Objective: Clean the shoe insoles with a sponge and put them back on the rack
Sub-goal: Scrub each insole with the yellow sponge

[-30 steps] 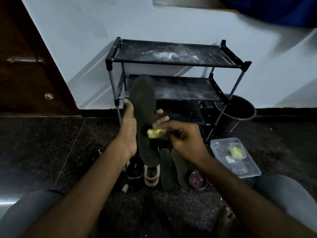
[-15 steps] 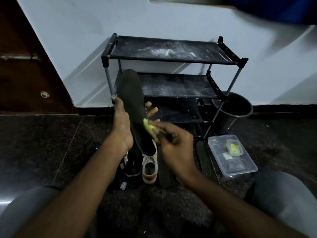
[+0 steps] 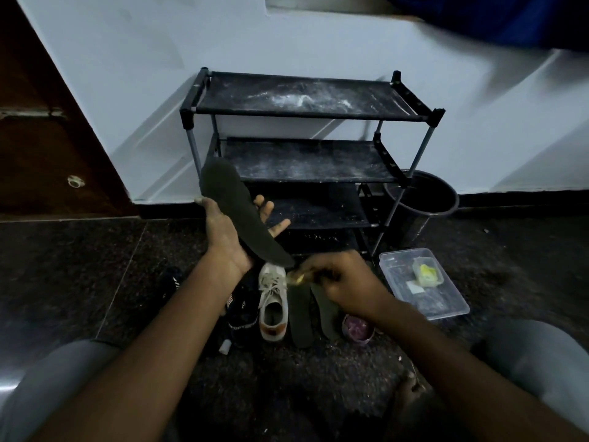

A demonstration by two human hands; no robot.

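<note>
The rack (image 3: 306, 113) stands at twelve o'clock against the wall, and I see no insole on its dusty shelves, so nothing has gone back yet. The left hand (image 3: 226, 237) cradles one dark insole (image 3: 242, 215) on spread fingers, thumb along its edge, toe aimed at eleven o'clock. The right hand (image 3: 347, 279) pinches the yellow sponge (image 3: 296, 278) at the heel end, five o'clock of the insole; whether they touch I cannot tell. A second insole (image 3: 299, 314) and a third insole (image 3: 328, 311) lie on the floor beside a white shoe (image 3: 272, 301). I'd judge the cleaning is partway done, with all the racking ahead.
</note>
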